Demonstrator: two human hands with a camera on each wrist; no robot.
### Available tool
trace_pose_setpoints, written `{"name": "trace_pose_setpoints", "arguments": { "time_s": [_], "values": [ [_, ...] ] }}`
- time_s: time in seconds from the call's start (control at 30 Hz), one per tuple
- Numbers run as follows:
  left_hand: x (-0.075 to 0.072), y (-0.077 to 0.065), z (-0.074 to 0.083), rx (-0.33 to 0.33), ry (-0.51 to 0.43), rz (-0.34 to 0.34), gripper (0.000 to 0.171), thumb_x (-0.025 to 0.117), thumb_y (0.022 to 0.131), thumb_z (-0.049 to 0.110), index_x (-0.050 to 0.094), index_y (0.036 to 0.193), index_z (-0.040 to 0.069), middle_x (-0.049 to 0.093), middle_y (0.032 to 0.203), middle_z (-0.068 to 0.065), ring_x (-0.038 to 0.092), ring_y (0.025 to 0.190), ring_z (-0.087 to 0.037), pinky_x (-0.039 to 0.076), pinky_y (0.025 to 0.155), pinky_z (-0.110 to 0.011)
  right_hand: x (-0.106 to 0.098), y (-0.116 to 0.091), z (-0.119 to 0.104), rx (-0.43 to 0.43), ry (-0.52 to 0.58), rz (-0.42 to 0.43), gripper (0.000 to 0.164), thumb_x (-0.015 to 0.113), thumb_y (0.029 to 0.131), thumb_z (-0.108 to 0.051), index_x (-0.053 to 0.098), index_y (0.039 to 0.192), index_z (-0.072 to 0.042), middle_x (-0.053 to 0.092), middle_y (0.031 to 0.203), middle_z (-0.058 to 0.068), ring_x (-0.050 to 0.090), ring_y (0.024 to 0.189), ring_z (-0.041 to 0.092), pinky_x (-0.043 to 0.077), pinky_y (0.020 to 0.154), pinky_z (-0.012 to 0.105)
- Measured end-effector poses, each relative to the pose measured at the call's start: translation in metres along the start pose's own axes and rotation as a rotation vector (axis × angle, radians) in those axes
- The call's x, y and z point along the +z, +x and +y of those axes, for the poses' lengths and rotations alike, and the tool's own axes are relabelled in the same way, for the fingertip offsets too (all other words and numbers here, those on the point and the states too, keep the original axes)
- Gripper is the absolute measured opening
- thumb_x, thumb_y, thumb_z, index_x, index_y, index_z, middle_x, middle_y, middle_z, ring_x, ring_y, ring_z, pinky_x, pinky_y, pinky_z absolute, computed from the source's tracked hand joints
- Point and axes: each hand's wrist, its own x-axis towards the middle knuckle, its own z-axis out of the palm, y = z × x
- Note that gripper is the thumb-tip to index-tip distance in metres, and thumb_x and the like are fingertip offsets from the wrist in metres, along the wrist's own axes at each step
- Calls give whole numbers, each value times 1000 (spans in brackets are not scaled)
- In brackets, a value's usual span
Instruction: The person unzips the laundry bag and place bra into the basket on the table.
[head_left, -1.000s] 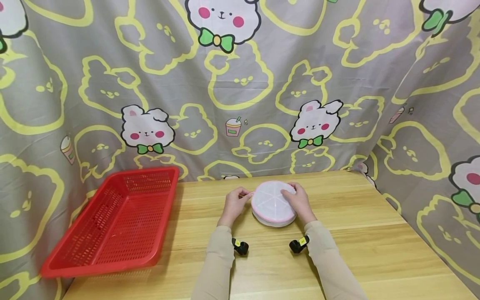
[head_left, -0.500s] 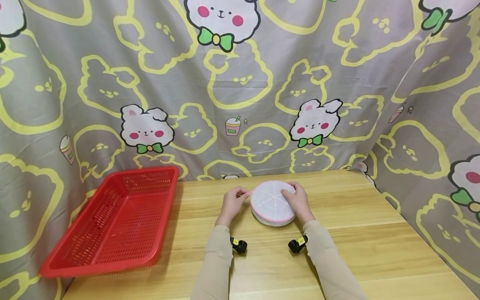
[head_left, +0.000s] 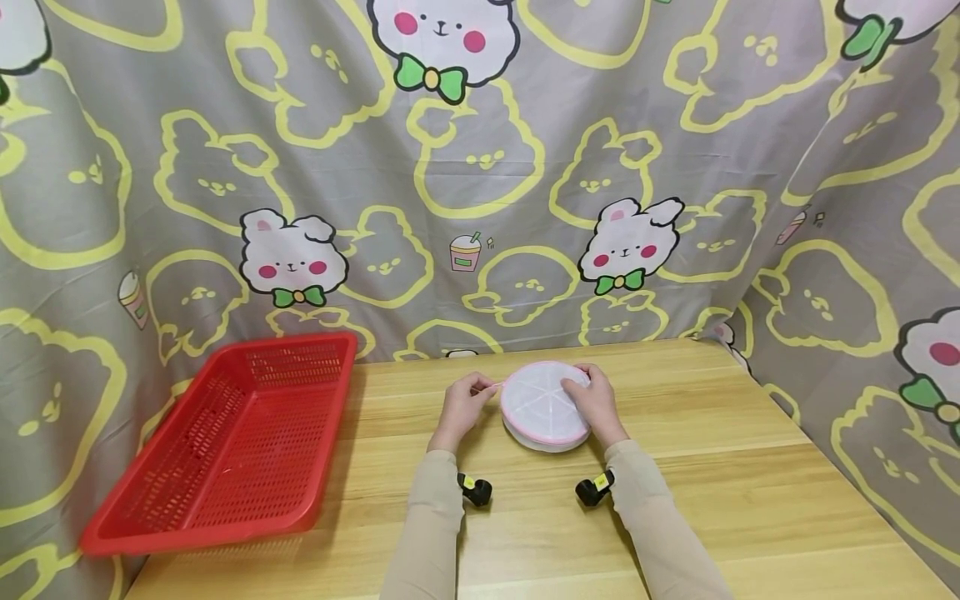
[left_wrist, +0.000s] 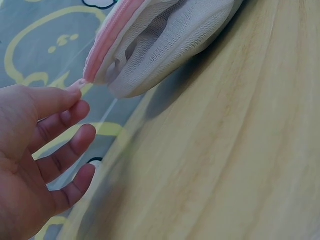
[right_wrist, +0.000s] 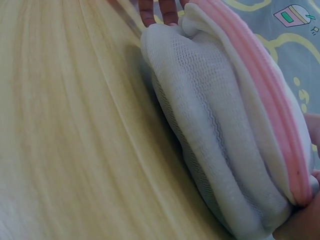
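A round white mesh laundry bag [head_left: 542, 421] with a pink zip edge and strips crossing its top lies just beyond mid-table. My left hand [head_left: 461, 410] pinches the small pink tab at the bag's left edge between thumb and index finger. In the left wrist view the tab [left_wrist: 78, 85] shows at the end of the pink zip [left_wrist: 107, 40], the other fingers of the left hand [left_wrist: 30, 145] loosely bent. From the right, my right hand [head_left: 597, 406] grips the bag, thumb on top and the other fingers hidden. The bag's soft mesh side [right_wrist: 205, 115] bulges in the right wrist view.
A red perforated plastic basket [head_left: 321, 467] stands on the left side of the wooden table [head_left: 750, 500]. A grey curtain [head_left: 517, 192] with cartoon prints hangs behind the table and along both sides.
My left hand has drawn slightly to the left, still pinching the tab. The bag has shifted a touch left, and my right hand keeps its grip.
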Motion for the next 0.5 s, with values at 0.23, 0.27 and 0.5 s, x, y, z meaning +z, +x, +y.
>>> {"name": "trace_pose_setpoints", "arguments": {
  "time_s": [0.23,0.27,0.5],
  "values": [
    [-2,0,-1,-8,1,-6,9,68,91,18,71,90,10,70,87,-7,59,81,-13,49,75,-29,0,1,0,-3,-4,7,50,62,91,-21,48,133,3,50,137,24,47,128,36,36,111,49],
    [-2,0,-1,-7,2,-8,9,68,91,19,71,90,10,70,87,-6,59,81,-13,49,75,-29,0,0,0,-3,-5,9,50,62,91,-22,48,133,3,50,137,24,47,128,36,36,111,49],
    [-4,-1,-2,2,-8,-28,10,68,92,19,71,91,9,70,88,-7,58,81,-13,48,75,-28,1,0,0,-5,-7,18,50,62,91,-21,48,132,4,50,136,24,47,127,36,36,111,49]
  ]
}}
